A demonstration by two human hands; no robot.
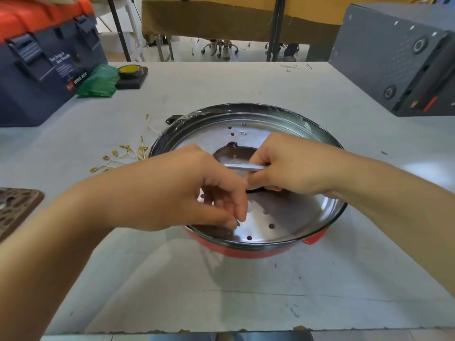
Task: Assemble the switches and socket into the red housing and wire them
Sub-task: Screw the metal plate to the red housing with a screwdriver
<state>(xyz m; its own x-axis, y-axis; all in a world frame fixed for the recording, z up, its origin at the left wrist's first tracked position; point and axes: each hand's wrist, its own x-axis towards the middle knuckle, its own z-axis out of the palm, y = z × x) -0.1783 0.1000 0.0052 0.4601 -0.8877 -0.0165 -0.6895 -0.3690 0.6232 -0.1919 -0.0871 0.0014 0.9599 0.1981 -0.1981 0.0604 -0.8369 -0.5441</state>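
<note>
Reaching over the table's near edge (221, 303), the left hand (197, 190) is pinching a small fastener against the red housing's (246, 252) metal plate (295, 212) at mid-table; the right hand (295, 163) is gripping a screwdriver (243, 166). Fastening seems underway; next, seating the tip squarely.

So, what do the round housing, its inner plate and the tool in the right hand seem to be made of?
The housing's outer wall looks like red-painted metal or plastic; the view cannot settle which. Inner plate: bare polished metal, since it mirrors light and has punched holes. The slim tool held by the right hand looks like matte silver metal, perhaps a screwdriver shaft.
</note>
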